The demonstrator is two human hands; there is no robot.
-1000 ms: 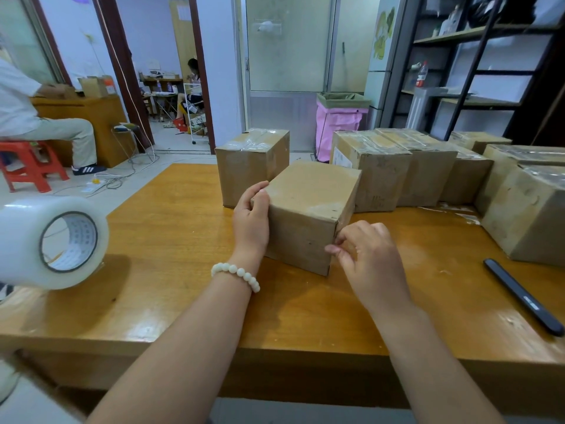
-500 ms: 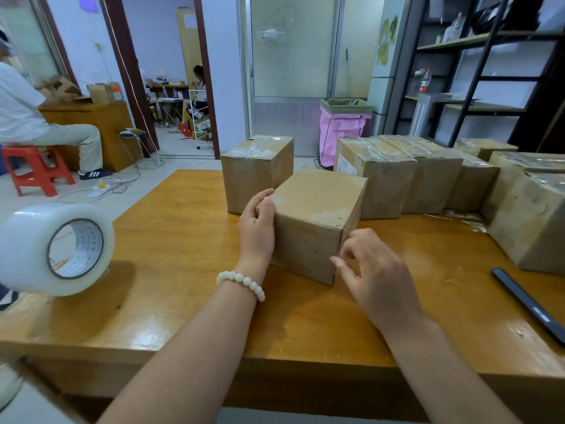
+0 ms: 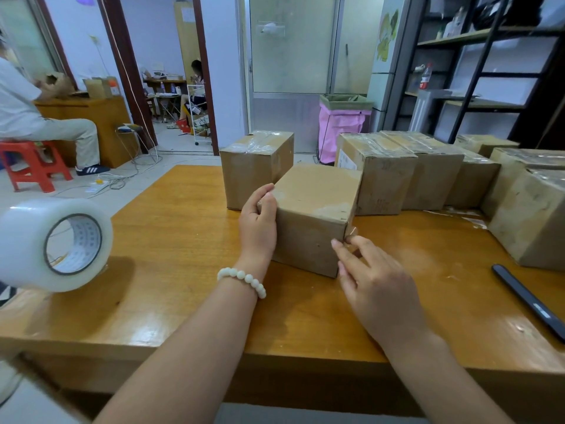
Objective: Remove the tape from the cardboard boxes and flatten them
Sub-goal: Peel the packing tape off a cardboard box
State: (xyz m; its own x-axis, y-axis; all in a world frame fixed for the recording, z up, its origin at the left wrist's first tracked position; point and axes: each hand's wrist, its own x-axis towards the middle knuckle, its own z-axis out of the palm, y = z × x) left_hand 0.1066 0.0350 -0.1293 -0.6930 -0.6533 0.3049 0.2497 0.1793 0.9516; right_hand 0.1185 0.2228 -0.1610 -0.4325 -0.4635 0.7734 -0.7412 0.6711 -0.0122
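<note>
A brown cardboard box (image 3: 312, 215) stands on the wooden table (image 3: 183, 270) in front of me. My left hand (image 3: 258, 223) grips its left corner, fingers curled round the edge. My right hand (image 3: 371, 280) is at the box's right front corner, where thumb and forefinger pinch a small lifted end of clear tape (image 3: 351, 232). Behind it stands a second taped box (image 3: 255, 168). More taped boxes (image 3: 397, 175) line the back right of the table.
A large roll of clear tape (image 3: 52, 244) sits at the table's left edge. A dark utility knife (image 3: 529, 301) lies at the right. A big box (image 3: 532, 215) stands at the far right. A person sits on a red stool (image 3: 30, 166) at the left.
My right hand has shifted slightly up the box's right front corner and now pinches a lifted bit of tape. My left hand stays on the left corner. The view has tilted a little.
</note>
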